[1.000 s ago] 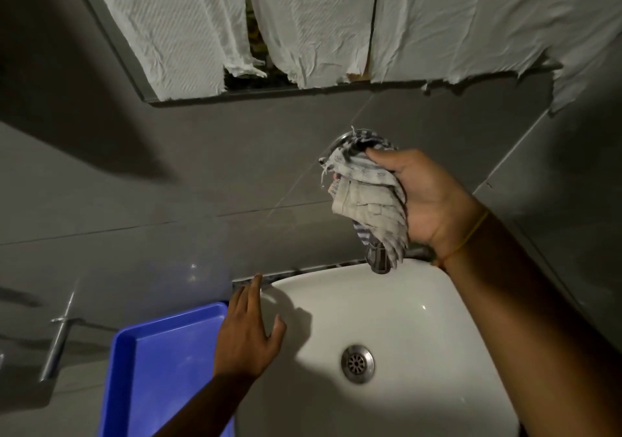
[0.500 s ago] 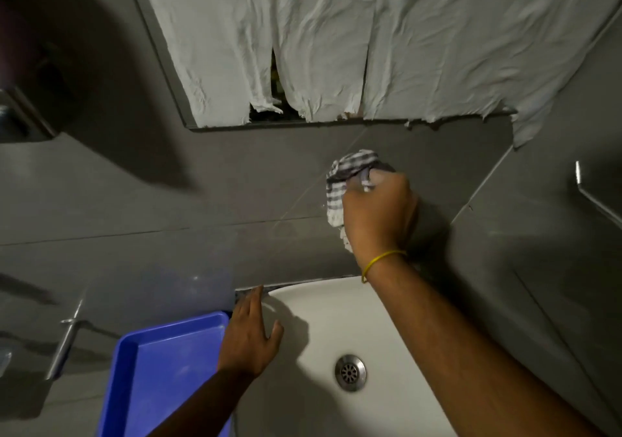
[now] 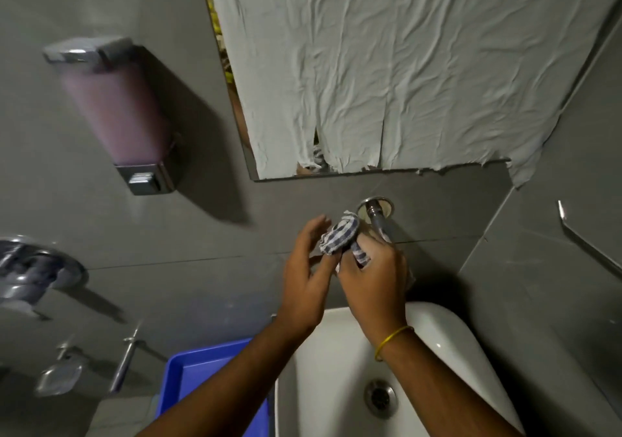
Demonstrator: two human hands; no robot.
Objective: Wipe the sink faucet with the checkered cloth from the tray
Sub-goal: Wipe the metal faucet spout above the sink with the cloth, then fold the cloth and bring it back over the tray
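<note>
The chrome faucet point(image 3: 378, 219) comes out of the grey wall above the white sink point(image 3: 447, 346); only its wall flange and upper pipe show. My right hand point(image 3: 373, 278) covers the lower part of the faucet and grips the blue-and-white checkered cloth point(image 3: 341, 236). My left hand point(image 3: 308, 275) is raised beside it, fingers spread, its fingertips touching the bunched cloth from the left. The blue tray point(image 3: 188, 372) lies left of the sink and looks empty where visible.
A soap dispenser point(image 3: 114, 110) with pink liquid hangs on the wall at the left. A mirror covered with white paper point(image 3: 387, 66) is above the faucet. Chrome fittings point(image 3: 33, 268) and a soap dish point(image 3: 59, 374) are at the far left, a metal rail point(image 3: 585, 238) at the right.
My left hand has left the sink rim and risen to the cloth. My right hand has slid down the faucet, uncovering the wall flange. The view has tilted upward.
</note>
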